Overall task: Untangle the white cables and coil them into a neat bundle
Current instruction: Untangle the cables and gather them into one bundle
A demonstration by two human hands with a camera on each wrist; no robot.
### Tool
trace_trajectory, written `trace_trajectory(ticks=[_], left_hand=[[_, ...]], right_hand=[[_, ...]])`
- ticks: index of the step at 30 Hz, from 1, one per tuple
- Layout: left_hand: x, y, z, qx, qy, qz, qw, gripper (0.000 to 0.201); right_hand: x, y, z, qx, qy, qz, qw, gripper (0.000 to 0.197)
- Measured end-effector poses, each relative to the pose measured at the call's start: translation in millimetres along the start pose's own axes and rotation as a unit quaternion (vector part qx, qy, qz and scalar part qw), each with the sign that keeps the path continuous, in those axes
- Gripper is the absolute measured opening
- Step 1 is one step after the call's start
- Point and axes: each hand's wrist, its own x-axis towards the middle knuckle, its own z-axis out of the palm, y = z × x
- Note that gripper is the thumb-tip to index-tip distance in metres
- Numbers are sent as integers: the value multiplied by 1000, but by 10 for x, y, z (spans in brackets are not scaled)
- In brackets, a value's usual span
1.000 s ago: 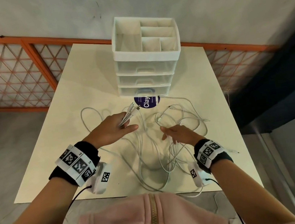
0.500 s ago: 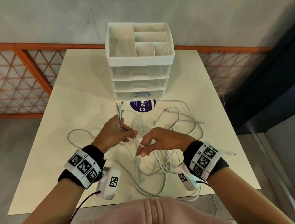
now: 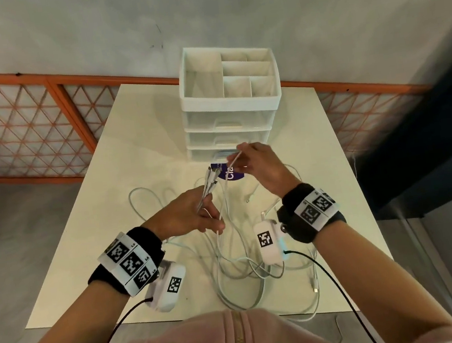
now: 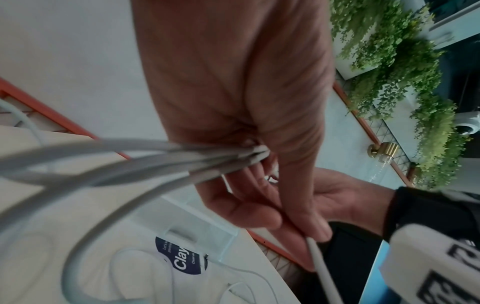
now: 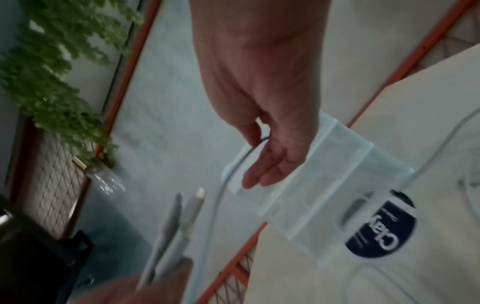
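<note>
Head view, left to right: you are standing at a pale table (image 3: 90,248), your left hand (image 3: 185,217) closing its fingers round a gathered clutch of cable ends (image 3: 209,180), the plugs sticking up past your knuckles toward the drawer unit (image 3: 231,106). The left wrist view is showing several strands pinched tight between thumb and fingers, so that grip is firm and full. Below and between your wrists, the rest of the white cables (image 3: 241,271) are lying in loose, crossing loops on the table, one loop reaching out to the left and others trailing toward the near edge. To the right, your right hand (image 3: 262,166) is raised just in front of the lowest drawer and is pinching a single strand (image 3: 233,160) between thumb and forefinger; the right wrist view is showing the other fingers hanging relaxed and slightly spread. A dark round sticker (image 3: 229,174) is showing on the table beneath that hand. You are, by the look of it, still in the untangling stage, collecting the ends in one fist and drawing a further line clear of the heap; no coil is formed yet. The next move is likely calling for you to bring that strand's end across to the left-hand clutch, keeping the pull gentle so the crossed loops below are not cinching into a knot.
</note>
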Motion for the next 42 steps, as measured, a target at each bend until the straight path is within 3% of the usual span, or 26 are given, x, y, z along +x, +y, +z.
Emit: trace_trajectory(ticks=[2,4,9,11,15,20,23,26,28,31,33,36,40,42], left_hand=[[-13,5,0,-1,21,-2,1000,36],[0,15,-2,-4,62,1,998,34],[69,81,-35,-65,141,26,987,55],[89,109,-43,-92,146,28,985,63],[129,102,-31,-121,165,10,979,44],[170,42,-65,-110,222,60,967,24],[178,62,-185,-159,332,99,924,23],[77,91,-476,-242,418,172,858,15],[-8,88,-685,-249,482,179,821,13],[-29,18,-784,-266,526,166,790,15],[-9,12,-683,-270,507,156,804,19],[32,67,-493,-224,453,142,852,26],[114,129,-227,30,311,143,939,21],[130,157,-91,28,247,145,958,22]], right_hand=[[0,-122,-14,-49,-8,-34,998,14],[-49,-212,-12,-135,-75,-56,986,11],[-198,-228,146,-346,-244,-55,904,13],[-214,-182,220,-379,-263,-57,885,22],[-218,-134,332,-399,-267,-62,875,17],[-222,-70,399,-389,-293,-51,872,10],[-247,18,341,-334,-334,-14,881,13],[-293,131,70,-365,-367,35,855,9],[-302,204,-218,-391,-346,56,851,11],[-279,236,-616,-360,-270,38,892,16],[-260,171,-745,-342,-231,19,911,19],[-273,3,-711,-323,-209,0,923,30],[-296,-257,-361,-374,-216,-73,899,31],[-307,-359,-170,-378,-223,-111,892,31]])
